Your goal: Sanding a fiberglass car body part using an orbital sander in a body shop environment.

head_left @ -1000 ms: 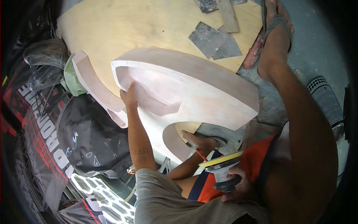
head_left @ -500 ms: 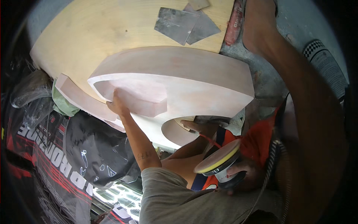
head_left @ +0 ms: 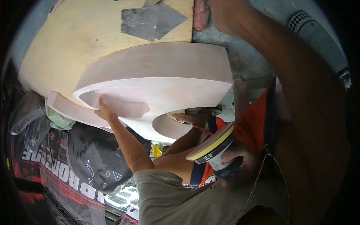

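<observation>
Near the middle, left hand pressed flat with fingers spread against the inner edge of a large curved pinkish-white form, propped over a pale plywood board. Lower right, right hand closed around a handheld sander, yellow-edged pad tilted up, held clear of the form above the lap. Grey sandpaper sheets lying on the board's far edge. Dark printed fabric bunched at lower left, beside a green cloth.
</observation>
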Tool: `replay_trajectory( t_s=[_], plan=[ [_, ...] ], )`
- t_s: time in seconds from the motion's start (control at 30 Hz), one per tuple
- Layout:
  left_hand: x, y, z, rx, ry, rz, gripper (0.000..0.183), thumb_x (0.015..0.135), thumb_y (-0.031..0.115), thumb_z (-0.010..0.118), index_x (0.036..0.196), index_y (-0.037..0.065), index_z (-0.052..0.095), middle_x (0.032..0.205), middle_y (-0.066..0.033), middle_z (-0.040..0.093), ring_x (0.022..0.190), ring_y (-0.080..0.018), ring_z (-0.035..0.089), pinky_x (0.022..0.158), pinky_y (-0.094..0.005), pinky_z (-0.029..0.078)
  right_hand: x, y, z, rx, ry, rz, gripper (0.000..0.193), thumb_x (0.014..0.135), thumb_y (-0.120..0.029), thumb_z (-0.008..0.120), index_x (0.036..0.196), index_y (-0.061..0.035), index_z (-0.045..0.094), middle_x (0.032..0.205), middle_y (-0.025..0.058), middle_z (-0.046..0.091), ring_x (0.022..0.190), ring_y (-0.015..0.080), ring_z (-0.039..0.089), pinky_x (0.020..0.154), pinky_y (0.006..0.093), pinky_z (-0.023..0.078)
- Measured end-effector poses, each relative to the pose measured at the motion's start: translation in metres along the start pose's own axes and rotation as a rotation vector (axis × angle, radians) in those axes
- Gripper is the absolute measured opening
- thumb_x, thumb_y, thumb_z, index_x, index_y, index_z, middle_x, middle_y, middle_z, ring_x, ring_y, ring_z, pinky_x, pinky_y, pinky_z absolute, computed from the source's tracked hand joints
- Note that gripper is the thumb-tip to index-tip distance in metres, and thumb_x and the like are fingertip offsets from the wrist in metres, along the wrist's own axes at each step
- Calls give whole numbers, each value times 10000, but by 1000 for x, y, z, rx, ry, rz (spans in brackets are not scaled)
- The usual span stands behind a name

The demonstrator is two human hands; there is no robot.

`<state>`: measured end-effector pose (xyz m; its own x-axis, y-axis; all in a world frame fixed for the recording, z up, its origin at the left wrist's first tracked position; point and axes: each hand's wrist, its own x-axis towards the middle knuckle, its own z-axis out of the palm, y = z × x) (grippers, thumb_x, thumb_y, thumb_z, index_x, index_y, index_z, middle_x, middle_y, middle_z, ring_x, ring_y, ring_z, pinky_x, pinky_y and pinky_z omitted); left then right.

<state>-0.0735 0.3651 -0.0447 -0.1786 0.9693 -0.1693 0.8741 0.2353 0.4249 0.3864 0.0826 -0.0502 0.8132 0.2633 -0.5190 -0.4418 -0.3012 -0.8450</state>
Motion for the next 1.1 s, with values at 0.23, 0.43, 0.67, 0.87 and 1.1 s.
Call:
replay_trajectory(
  t_s=[0.23,0.43,0.67,0.87,1.1],
  plan=[
    [-65,119,33,155,46,956,695,1043,468,509,1458,-85,444,1502,-294,446,1374,-415,455,1134,-458,398,7,4,-7,-40,39,-97,599,1070,-512,379,1437,-48,467,1470,132,431,1398,284,335,1190,431,265],
    [-166,209,73,823,-735,1268,446,1032,415,504,1211,59,706,1224,-133,708,1197,-292,629,1198,-529,251,10,12,-4,-108,18,-134,602,1079,-499,348,1456,-39,446,1484,136,423,1412,280,327,1204,415,241],
    [-244,217,86,538,-1082,1456,585,914,497,679,1200,-13,692,1225,-187,697,1175,-345,643,1079,-486,425,23,31,-7,-199,8,-203,607,1090,-483,311,1478,-29,422,1501,141,414,1429,276,319,1221,397,214],
    [-272,231,101,488,-1321,1509,667,849,478,744,1297,-6,640,1323,-178,659,1246,-351,615,1071,-466,441,44,44,-9,-376,27,-298,610,1104,-459,261,1490,-8,403,1509,147,410,1437,268,320,1235,375,187],
    [-280,236,123,511,-1523,1481,921,759,624,770,1389,-17,568,1381,-200,618,1302,-365,576,1104,-456,427,48,55,-14,-551,-121,-357,609,1099,-418,271,1526,12,324,1569,158,345,1481,251,267,1252,357,142]
  ],
)
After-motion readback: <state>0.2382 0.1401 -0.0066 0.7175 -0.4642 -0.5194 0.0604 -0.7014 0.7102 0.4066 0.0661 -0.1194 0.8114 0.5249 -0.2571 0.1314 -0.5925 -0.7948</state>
